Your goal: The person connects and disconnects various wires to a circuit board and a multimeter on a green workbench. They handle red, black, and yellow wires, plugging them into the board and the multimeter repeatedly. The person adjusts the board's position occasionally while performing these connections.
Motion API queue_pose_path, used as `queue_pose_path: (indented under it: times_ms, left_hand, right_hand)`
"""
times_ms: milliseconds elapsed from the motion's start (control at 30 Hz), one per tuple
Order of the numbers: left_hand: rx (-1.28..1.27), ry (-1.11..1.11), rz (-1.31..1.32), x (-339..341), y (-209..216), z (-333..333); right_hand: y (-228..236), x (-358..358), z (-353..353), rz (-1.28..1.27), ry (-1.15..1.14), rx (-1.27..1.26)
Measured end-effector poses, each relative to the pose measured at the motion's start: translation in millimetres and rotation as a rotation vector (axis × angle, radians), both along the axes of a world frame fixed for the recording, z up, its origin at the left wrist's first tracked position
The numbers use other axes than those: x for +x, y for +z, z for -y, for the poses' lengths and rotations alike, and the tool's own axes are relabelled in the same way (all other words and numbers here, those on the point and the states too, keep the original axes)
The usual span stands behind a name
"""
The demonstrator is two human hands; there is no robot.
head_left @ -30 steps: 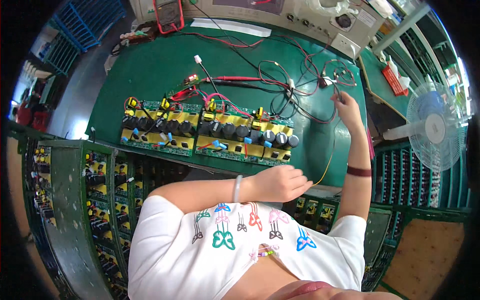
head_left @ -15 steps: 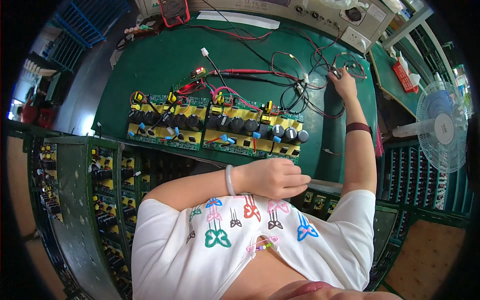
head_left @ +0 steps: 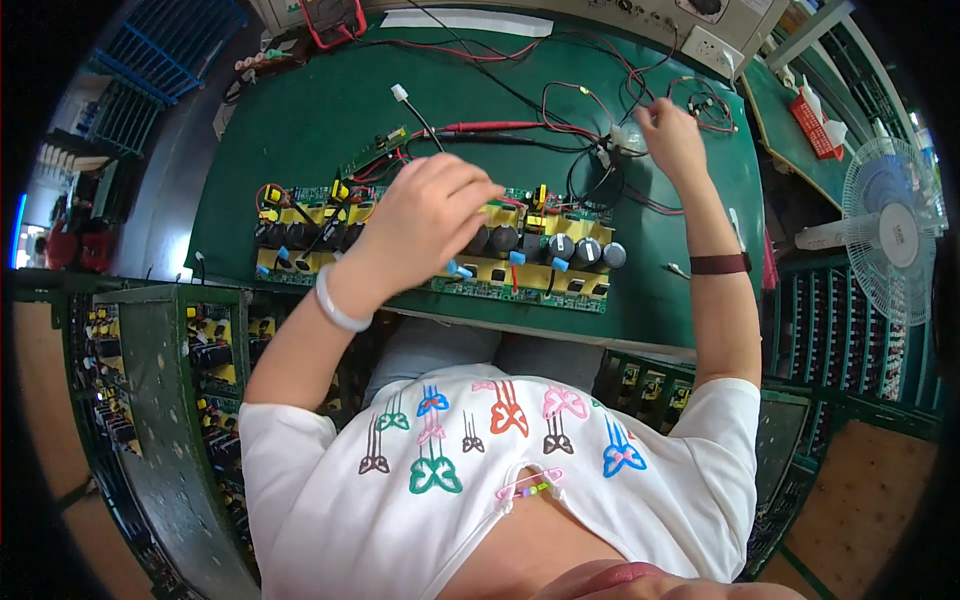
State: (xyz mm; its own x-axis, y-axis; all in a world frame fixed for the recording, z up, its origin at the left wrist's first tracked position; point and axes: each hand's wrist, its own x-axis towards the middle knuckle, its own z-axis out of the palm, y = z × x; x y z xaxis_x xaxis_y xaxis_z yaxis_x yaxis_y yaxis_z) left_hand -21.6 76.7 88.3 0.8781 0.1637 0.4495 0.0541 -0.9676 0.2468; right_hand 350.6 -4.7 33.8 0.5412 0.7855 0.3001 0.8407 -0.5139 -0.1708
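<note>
Two long circuit boards (head_left: 585, 290) lie side by side on the green table, carrying black capacitors, yellow parts and blue-tipped leads. Over the middle of them hovers my left hand (head_left: 425, 215), empty, fingers loosely bent and pointing right; it hides part of the boards. Just beyond it, a small green circuit board (head_left: 375, 152) stands tilted with wires attached. My right hand (head_left: 675, 140) is at the far right among thin red and black cables, its fingers curled in. Beside those fingertips is a clear whitish piece (head_left: 628, 138); whatever the fingers pinch is hidden.
A red and a black test probe (head_left: 490, 127) lie behind the boards. At the back are a red-framed meter (head_left: 337, 20), a white paper strip (head_left: 465, 21) and a beige instrument (head_left: 640, 18) with a socket. A white fan (head_left: 895, 235) and red basket (head_left: 817, 126) are at the right.
My left hand has gone from in front of my chest to above the boards. My right hand has shifted slightly away from me. The red light on the small board no longer shows.
</note>
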Motion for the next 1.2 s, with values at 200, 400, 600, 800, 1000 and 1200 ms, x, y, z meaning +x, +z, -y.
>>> queue_pose_path:
  times_ms: [200, 400, 600, 800, 1000, 1200]
  left_hand:
    - [0.102, -0.132, -0.193, 33, -11, -18]
    - [0.176, -0.186, -0.233, 60, -31, -24]
    - [0.361, -0.183, -0.314, 70, -33, -17]
    - [0.429, -0.227, -0.371, 78, -27, -14]
    - [0.456, -0.288, -0.295, 74, -12, -29]
    - [0.309, -0.313, -0.204, 38, 20, -79]
  right_hand:
    - [-6, -32, -22, -0.341, 0.054, -0.059]
    - [24, -42, -6, -1.895, 0.15, 0.439]
    - [22, -49, 11, -1.831, 0.172, 0.555]
    - [14, -63, 4, -1.753, 0.138, 0.645]
    - [13, -69, -1, -1.605, 0.028, 0.686]
    - [0, -46, 13, -1.048, 0.053, 0.809]
